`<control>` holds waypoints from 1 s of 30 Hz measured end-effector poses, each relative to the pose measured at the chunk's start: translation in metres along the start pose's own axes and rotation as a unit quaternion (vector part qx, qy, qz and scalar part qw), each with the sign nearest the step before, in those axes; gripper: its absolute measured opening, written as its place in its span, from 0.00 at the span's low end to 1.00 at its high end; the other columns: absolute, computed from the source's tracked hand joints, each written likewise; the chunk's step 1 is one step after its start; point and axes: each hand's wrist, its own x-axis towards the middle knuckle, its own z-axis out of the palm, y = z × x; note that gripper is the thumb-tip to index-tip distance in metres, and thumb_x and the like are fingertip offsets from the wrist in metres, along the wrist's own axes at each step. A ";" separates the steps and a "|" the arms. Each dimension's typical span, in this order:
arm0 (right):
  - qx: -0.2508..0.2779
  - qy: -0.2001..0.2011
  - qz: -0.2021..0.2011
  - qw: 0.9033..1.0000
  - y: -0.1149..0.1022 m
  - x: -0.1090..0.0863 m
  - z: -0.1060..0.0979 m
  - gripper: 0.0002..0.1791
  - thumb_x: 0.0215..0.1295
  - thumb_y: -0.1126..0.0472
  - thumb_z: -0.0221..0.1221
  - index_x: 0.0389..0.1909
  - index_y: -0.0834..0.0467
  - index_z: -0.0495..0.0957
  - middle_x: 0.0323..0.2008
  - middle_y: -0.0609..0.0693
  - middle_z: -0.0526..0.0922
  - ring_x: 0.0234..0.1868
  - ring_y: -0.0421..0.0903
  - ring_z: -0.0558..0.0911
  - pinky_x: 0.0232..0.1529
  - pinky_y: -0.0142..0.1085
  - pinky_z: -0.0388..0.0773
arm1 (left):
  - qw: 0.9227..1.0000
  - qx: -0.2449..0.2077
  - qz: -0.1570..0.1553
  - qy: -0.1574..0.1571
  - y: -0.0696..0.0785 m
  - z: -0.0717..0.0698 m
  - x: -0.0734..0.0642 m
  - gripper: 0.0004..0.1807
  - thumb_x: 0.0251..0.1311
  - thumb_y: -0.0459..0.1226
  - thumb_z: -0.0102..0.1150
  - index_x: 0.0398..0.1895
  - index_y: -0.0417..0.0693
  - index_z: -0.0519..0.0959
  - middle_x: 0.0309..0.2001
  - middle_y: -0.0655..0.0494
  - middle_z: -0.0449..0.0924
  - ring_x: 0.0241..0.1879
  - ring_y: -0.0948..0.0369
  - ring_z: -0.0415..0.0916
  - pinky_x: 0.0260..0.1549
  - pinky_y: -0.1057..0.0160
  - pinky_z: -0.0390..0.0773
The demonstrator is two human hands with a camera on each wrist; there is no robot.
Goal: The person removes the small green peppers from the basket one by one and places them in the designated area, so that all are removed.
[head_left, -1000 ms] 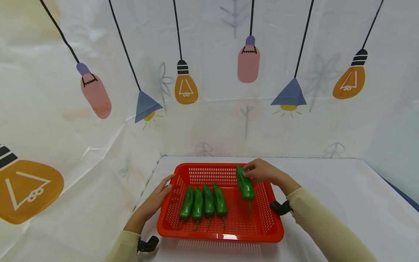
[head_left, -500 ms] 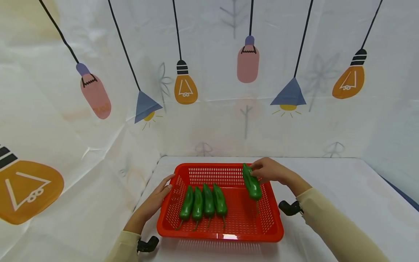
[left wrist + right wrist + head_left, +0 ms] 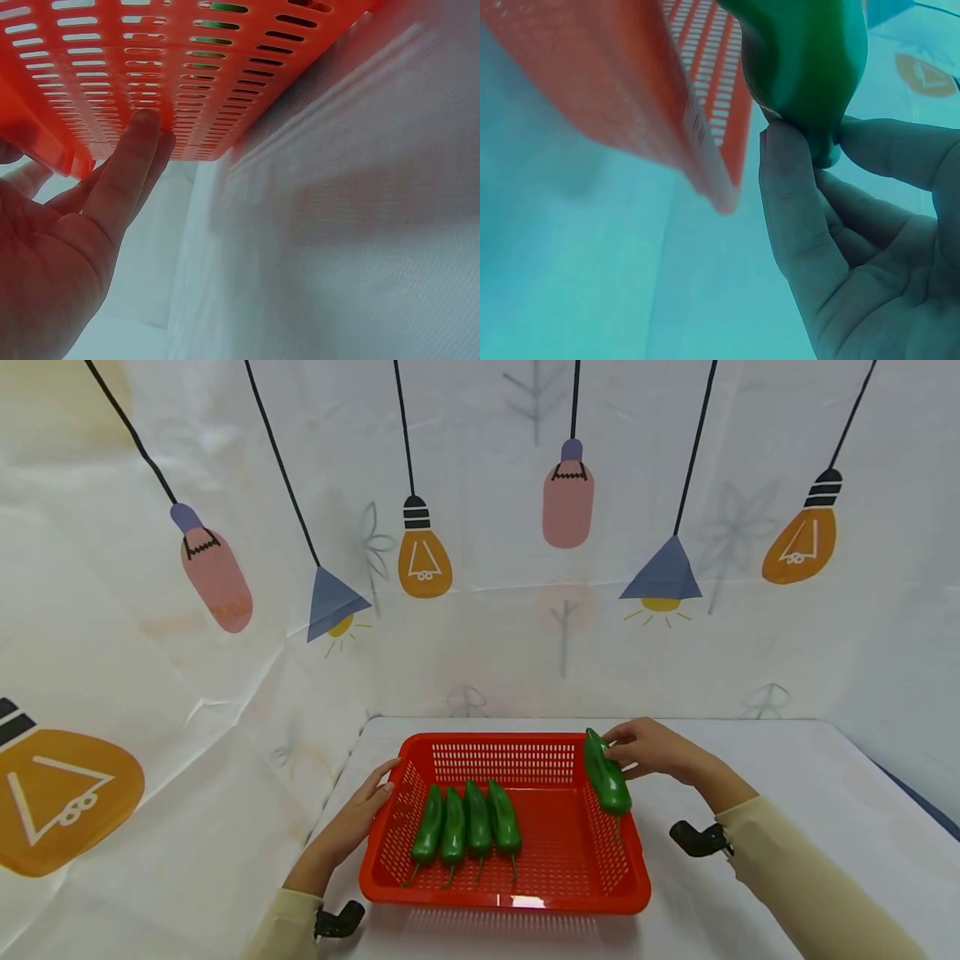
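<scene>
A long green pepper [image 3: 604, 775] hangs over the right rim of the red basket [image 3: 558, 904], stem end down. My right hand [image 3: 660, 752] pinches it between thumb and fingers near its upper end; the right wrist view shows the pepper [image 3: 806, 60] above the fingertips, beside the basket wall [image 3: 630, 82]. Several more green peppers [image 3: 478, 822] lie side by side in the left half of the basket, stems toward me. My left hand [image 3: 358, 814] rests at the basket's left rim. In the left wrist view its straight fingers [image 3: 124, 172] touch the slotted outer wall.
The basket stands on a white-covered table [image 3: 757, 827], which extends to its right. A white sheet [image 3: 480, 643] printed with hanging lamps rises behind the table and along the left side.
My right hand has carried the pepper rightward, from above the basket's right half to over its right rim. The left hand and the peppers lying in the basket have stayed put.
</scene>
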 end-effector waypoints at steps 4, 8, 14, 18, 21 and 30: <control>-0.002 0.009 0.009 1.000 0.006 -0.007 -0.010 0.23 0.73 0.64 0.57 0.60 0.77 0.72 0.45 0.60 0.84 0.44 0.54 0.86 0.44 0.50 0.83 | 1.000 0.003 0.000 0.003 0.001 0.000 0.000 0.29 0.82 0.48 0.36 0.81 0.56 0.49 0.66 0.35 0.67 0.55 0.49 0.76 0.49 0.58 0.79; -0.007 0.013 0.017 1.000 0.013 -0.012 -0.017 0.23 0.73 0.64 0.56 0.61 0.77 0.71 0.46 0.61 0.84 0.44 0.53 0.86 0.44 0.49 0.84 | 1.000 0.005 -0.003 0.005 0.001 0.000 -0.001 0.29 0.82 0.48 0.37 0.81 0.56 0.49 0.66 0.34 0.66 0.54 0.49 0.76 0.49 0.58 0.79; -0.006 0.015 0.033 0.999 0.024 -0.018 -0.022 0.23 0.73 0.65 0.56 0.61 0.78 0.70 0.46 0.60 0.83 0.45 0.53 0.85 0.45 0.51 0.83 | 1.000 0.003 -0.005 0.007 0.001 0.001 -0.001 0.29 0.82 0.48 0.37 0.81 0.56 0.50 0.66 0.35 0.66 0.53 0.49 0.77 0.48 0.58 0.79; 0.002 0.011 0.035 0.999 0.030 -0.020 -0.025 0.23 0.73 0.65 0.56 0.61 0.78 0.70 0.47 0.60 0.83 0.45 0.53 0.85 0.46 0.53 0.82 | 1.000 0.002 -0.006 0.010 0.001 0.001 -0.001 0.29 0.82 0.48 0.38 0.81 0.56 0.50 0.66 0.35 0.67 0.53 0.49 0.77 0.48 0.58 0.79; 0.008 0.010 0.038 0.999 0.034 -0.022 -0.026 0.24 0.73 0.65 0.57 0.61 0.78 0.70 0.46 0.61 0.83 0.45 0.53 0.85 0.47 0.53 0.82 | 1.000 0.001 -0.006 0.009 0.001 0.001 -0.002 0.30 0.82 0.48 0.38 0.81 0.56 0.50 0.67 0.35 0.66 0.54 0.49 0.76 0.50 0.58 0.78; 0.008 0.018 0.058 0.998 0.047 -0.028 -0.027 0.24 0.72 0.66 0.57 0.60 0.80 0.69 0.47 0.62 0.83 0.46 0.54 0.85 0.46 0.50 0.83 | 1.000 0.002 -0.010 0.012 0.001 0.001 -0.001 0.30 0.82 0.48 0.38 0.81 0.57 0.50 0.67 0.35 0.67 0.54 0.49 0.76 0.51 0.56 0.78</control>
